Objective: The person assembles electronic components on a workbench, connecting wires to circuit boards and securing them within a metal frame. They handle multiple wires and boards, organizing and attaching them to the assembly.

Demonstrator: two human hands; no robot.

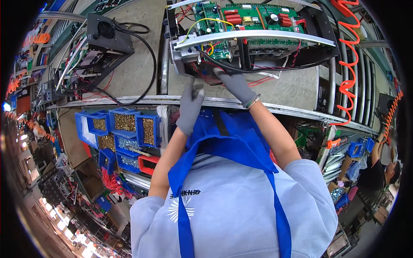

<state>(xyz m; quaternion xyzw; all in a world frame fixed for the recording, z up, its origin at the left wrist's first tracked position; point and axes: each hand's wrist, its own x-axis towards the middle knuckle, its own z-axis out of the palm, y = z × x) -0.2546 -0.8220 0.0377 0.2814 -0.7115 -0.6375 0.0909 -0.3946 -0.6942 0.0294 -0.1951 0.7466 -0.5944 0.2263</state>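
Note:
An open chassis with green circuit boards (245, 21) and a silver front rail (258, 36) lies on the workbench in front of me. My left hand (190, 107), in a grey glove, is at its lower left corner, thumb apart from the fingers, and I see nothing in it. My right hand (236, 88), gloved too, reaches under the thick black cable (266, 69) among thin red and black wires. Its fingers are bent together there; what they pinch, if anything, is hidden. Red wires (260, 81) run along the bench beside this hand.
A black housing with a fan (105, 29) and loose cables stands at the left. Blue bins of screws (125, 121) and a red bin (148, 164) hang below the bench edge. An orange coiled hose (347, 64) hangs at the right. Another person (380, 172) is at far right.

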